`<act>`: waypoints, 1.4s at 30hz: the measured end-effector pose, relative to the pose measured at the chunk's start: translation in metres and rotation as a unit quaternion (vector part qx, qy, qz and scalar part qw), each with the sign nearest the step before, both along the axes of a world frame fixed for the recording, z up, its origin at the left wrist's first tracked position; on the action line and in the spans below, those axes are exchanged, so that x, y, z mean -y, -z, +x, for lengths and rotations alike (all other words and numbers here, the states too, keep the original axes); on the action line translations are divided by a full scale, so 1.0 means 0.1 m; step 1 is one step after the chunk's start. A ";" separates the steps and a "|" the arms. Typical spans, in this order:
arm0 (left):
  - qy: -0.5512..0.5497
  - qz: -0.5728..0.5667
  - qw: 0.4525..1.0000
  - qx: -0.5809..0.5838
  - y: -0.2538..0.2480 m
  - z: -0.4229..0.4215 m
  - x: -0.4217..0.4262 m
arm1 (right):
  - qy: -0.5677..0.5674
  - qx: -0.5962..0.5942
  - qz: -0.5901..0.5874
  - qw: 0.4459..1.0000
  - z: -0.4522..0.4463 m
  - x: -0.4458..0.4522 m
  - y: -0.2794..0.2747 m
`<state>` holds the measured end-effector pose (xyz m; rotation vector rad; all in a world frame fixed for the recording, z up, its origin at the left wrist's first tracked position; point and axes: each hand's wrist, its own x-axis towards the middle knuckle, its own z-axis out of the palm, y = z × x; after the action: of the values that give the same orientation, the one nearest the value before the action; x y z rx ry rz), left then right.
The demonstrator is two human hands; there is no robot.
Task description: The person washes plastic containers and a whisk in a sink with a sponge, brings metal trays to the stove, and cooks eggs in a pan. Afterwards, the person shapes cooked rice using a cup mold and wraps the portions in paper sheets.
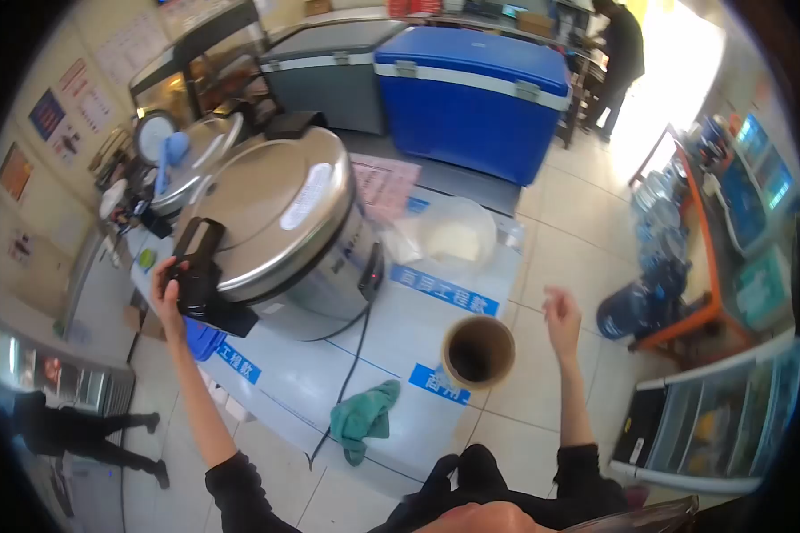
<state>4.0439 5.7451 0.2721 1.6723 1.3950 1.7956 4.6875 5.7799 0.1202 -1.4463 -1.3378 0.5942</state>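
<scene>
My left hand (169,293) is closed around the black side handle (203,266) of a large silver rice cooker (267,209). The cooker's lid is down. Over the floor to the right of the table, my right hand (562,315) hangs in the air with loosely bent fingers and nothing visible in it. Nearest to it, at the table's right edge, stands a brown cylindrical container (478,353) with a dark inside. A crumpled green cloth (364,419) lies near the front. Behind the container is a translucent bowl (458,235) with something white in it.
A blue cooler box (471,102) and a grey one (333,67) stand behind the table (427,355). A black cord (351,373) runs down from the cooker. Large water bottles (658,231) sit by an orange-framed rack (711,240). Two people stand farther off.
</scene>
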 end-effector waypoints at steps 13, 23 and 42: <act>-0.394 -0.052 0.913 -0.087 0.02 0.80 0.20 | -0.286 0.355 -0.156 0.876 -2.17 -5.29 1.28; -0.460 -0.108 0.864 -0.174 -0.18 1.09 0.14 | -0.320 0.208 -0.073 0.921 -3.12 -5.07 0.96; -0.448 0.091 0.870 -0.184 -1.42 3.36 3.08 | -0.641 0.002 0.203 0.740 -1.43 0.61 -3.66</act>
<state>4.3794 5.4372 0.4140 1.6326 2.5608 2.1524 4.5447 5.7184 0.4861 0.0406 -2.2062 1.0384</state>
